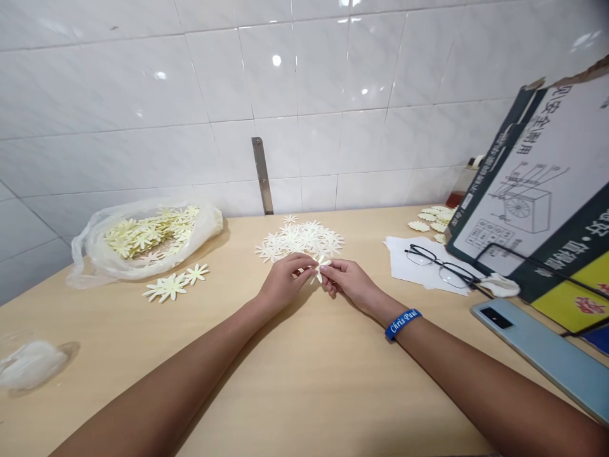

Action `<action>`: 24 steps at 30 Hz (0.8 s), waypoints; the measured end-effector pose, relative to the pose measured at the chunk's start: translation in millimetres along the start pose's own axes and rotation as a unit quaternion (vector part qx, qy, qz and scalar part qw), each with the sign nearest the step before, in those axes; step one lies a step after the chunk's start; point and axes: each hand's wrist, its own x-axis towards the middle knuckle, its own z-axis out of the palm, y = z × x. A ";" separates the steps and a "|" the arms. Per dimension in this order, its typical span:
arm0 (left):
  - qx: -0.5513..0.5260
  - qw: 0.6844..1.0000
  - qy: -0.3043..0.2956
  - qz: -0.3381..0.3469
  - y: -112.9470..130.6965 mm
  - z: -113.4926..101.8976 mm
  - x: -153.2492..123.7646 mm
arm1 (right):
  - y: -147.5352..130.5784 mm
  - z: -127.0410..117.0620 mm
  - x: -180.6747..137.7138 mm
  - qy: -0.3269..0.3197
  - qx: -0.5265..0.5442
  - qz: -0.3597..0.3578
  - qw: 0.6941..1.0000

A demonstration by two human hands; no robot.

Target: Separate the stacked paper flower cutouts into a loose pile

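At the middle of a pale wooden table point(304, 393), 2 bare hands meet over 1 small white flower cutout point(321, 265) with narrow petals. The left hand point(287, 279) pinches it from the left, fingertips close together; the right hand point(351, 284) holds it from the right, thumb against a petal. Both grips are narrow, and the flower is between them, raised in front of a heap of white flower cutouts point(307, 238). A blue wristband point(403, 324) circles the right wrist.

To the left, a translucent plastic bag point(88, 244) lies with its mouth gaping, showing pale yellow flower cutouts point(143, 231) inside. A few loose cutouts point(172, 287) lie just in front of it. Nearer the left edge is a crumpled clear bundle point(33, 365).

To the right, black-framed glasses point(431, 260) rest partly on white paper point(398, 266). Near them are a light blue phone point(547, 355), a large printed box point(514, 209) standing tilted, and leaf-shaped pieces point(419, 226). Behind the table, a metal strip point(262, 178) stands against a white tiled wall point(323, 76).
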 end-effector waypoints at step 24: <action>-0.230 0.932 0.153 -0.236 -21.4 -12.0 10.5 | 1.4 -1.6 3.4 0.067 0.022 0.013 0.997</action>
